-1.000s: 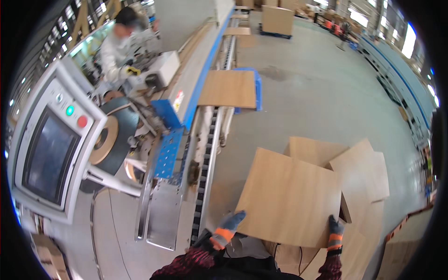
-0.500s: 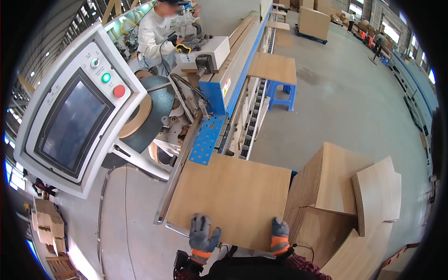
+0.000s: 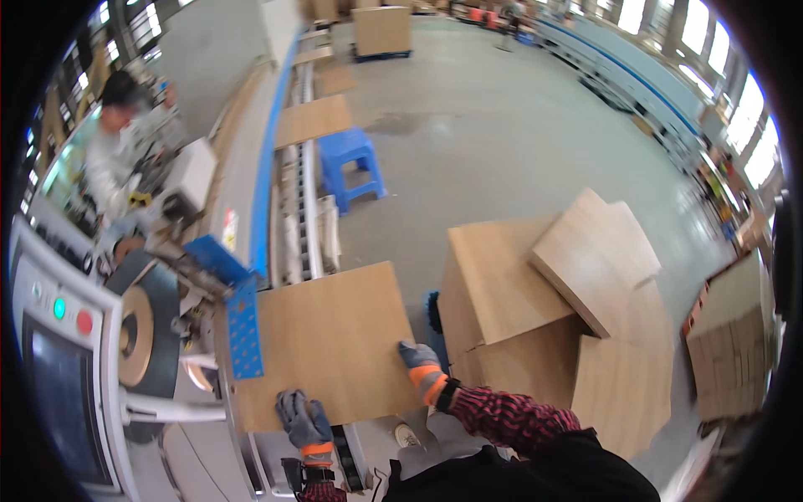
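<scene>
A flat square wood-grain panel lies on the near end of the machine's bed. Its left edge runs beside a blue perforated plate, and its far edge is at the start of the roller track. My left hand, in a grey glove with an orange cuff, rests with fingers extended on the panel's near left part. At the panel's right edge is my right hand, gloved alike, its fingers closed against that edge; the fingers' underside is hidden.
Stacked panels stand to my right, several askew on top. A control screen is at the left, near an edging reel. A co-worker is beyond the machine. Another panel overhangs a blue stool.
The view has swung right. The panel has slid forward along the blue plate, with both hands still on it. My right hand has moved farther up its right edge.
</scene>
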Motion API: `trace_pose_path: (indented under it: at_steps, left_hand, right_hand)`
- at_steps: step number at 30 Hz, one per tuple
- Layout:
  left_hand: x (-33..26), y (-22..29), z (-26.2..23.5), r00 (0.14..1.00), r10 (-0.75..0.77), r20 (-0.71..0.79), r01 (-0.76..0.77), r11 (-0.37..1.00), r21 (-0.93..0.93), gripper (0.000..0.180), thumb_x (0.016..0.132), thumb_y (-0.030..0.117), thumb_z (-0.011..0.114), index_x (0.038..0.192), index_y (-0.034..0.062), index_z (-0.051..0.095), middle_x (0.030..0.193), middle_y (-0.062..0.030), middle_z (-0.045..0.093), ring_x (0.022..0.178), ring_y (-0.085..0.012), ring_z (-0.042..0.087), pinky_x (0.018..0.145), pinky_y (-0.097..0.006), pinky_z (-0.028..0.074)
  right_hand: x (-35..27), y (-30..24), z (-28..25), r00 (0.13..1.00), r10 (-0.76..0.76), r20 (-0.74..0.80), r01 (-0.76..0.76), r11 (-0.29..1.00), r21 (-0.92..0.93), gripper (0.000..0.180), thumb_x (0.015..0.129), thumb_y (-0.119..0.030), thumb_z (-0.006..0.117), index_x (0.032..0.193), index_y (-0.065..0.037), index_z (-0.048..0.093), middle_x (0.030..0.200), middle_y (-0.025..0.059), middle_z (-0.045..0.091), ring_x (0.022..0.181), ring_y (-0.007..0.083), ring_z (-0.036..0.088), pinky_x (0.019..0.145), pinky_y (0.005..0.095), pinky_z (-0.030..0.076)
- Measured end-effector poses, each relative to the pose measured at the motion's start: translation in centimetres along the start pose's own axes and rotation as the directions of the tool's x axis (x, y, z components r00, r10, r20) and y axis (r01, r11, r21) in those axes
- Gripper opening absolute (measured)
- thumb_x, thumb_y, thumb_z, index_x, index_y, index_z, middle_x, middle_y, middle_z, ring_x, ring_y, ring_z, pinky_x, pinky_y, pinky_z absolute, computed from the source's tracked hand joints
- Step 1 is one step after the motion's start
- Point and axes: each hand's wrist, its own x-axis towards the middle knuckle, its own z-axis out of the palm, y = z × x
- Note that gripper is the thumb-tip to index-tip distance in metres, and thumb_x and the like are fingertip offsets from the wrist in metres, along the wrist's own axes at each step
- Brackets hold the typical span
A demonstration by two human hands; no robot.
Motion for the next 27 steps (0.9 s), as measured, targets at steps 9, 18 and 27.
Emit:
trace_pose_path:
  at_steps: [9, 18, 27]
  left_hand:
    - [5.9, -1.5, 4.9, 0.99, 0.138, -0.03, -0.136, 0.989, 0.053, 0.039, 0.086, 0.028, 0.047, 0.107, -0.004, 0.052, 0.115, -0.0254, 0.047, 0.111, -0.0397, 0.041, 0.098, -0.046, 0.029]
    - [12.8, 8.7, 8.6, 0.994, 0.106, 0.009, -0.105, 0.992, -0.071, 0.032, 0.084, 0.023, 0.05, 0.104, -0.0031, 0.053, 0.107, -0.0226, 0.052, 0.1, -0.0376, 0.049, 0.088, -0.043, 0.039]
    - [1.1, 40.9, 25.8, 0.699, 0.428, 0.573, 0.364, 0.477, -0.8, 0.033, 0.085, 0.034, 0.054, 0.084, 0.0016, 0.059, 0.075, -0.0076, 0.059, 0.071, -0.0198, 0.058, 0.067, -0.033, 0.048]
  right_hand:
    - [5.6, -2.5, -1.7, 0.947, -0.138, 0.289, 0.068, 0.968, 0.24, 0.048, 0.077, -0.044, 0.055, 0.095, 0.001, 0.06, 0.091, 0.0224, 0.061, 0.085, 0.0388, 0.057, 0.076, 0.0411, 0.044]
    - [4.5, 9.9, -41.1, 0.203, -0.478, -0.855, -0.383, 0.765, -0.519, 0.049, 0.078, -0.037, 0.057, 0.112, -0.003, 0.053, 0.114, 0.0191, 0.053, 0.105, 0.0356, 0.049, 0.088, 0.0432, 0.039]
    - [4.9, 11.3, -42.7, 0.464, -0.19, -0.865, -0.45, 0.791, -0.415, 0.038, 0.077, -0.036, 0.049, 0.088, 0.001, 0.056, 0.084, 0.0241, 0.058, 0.083, 0.0397, 0.053, 0.075, 0.0483, 0.041]
